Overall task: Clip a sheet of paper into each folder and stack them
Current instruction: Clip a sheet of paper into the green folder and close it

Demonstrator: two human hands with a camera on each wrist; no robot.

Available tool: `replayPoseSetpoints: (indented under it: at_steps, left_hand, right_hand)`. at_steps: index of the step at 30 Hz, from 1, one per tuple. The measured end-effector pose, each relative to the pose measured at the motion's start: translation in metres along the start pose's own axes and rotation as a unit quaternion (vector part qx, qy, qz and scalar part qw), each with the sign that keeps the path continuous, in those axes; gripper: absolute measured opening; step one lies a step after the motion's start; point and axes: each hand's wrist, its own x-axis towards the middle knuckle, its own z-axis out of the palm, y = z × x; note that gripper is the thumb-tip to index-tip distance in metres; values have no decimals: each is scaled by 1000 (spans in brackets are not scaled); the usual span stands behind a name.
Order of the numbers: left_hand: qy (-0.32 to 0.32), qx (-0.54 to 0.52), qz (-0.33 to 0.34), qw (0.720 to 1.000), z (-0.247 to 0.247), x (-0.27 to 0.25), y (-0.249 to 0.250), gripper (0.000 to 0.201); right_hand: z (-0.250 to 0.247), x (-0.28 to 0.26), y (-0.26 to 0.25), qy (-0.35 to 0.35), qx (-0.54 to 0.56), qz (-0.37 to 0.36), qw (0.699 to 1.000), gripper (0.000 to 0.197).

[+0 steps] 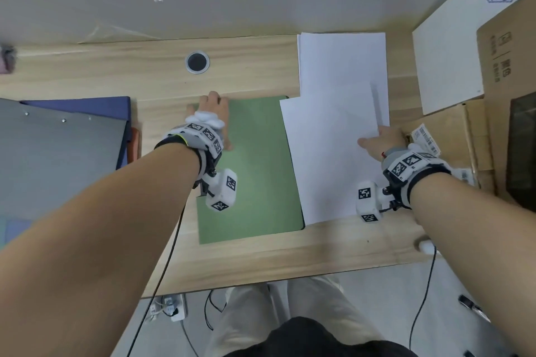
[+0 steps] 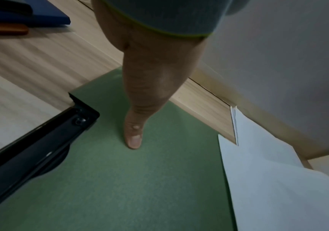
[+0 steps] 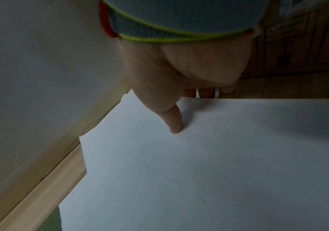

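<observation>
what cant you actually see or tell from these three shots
- Left hand fingertips at the green folder: head view, hidden by the hand's back and wrist rig.
- Black metal clip bar: left wrist view, lower end cut off by the frame edge; whether it is raised is unclear.
- Right hand fingers: right wrist view, tucked behind the edge of the top white paper sheet.
- Grey folder: head view, cut off at left.

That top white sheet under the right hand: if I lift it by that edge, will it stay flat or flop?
The top sheet looks like a single thin page, so it will probably sag and curl when the right hand lifts its edge. It likely weighs almost nothing and may slide easily over the paper stack below. Its left side overlaps the green folder, so dragging should meet little resistance.
</observation>
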Motion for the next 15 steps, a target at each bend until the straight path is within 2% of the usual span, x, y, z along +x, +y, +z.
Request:
replayPoseSetpoints:
  at_steps: [3, 9, 11, 15]
  left_hand:
    - [-4, -9, 1, 1000, -3, 4, 4, 103]
    - [48, -94, -1, 994, -4, 7, 2, 98]
    - [67, -170, -5, 983, -5, 8, 0, 97]
    - [85, -284, -51, 954, -14, 0, -1, 101]
  right_hand:
    - [-4, 4, 4, 0, 21, 4, 1000, 39]
    - [-8, 10, 10, -7, 126, 37, 991, 34]
    - [-9, 9, 11, 0, 172, 51, 984, 16]
    - [-13, 0, 2, -3, 213, 56, 975, 8]
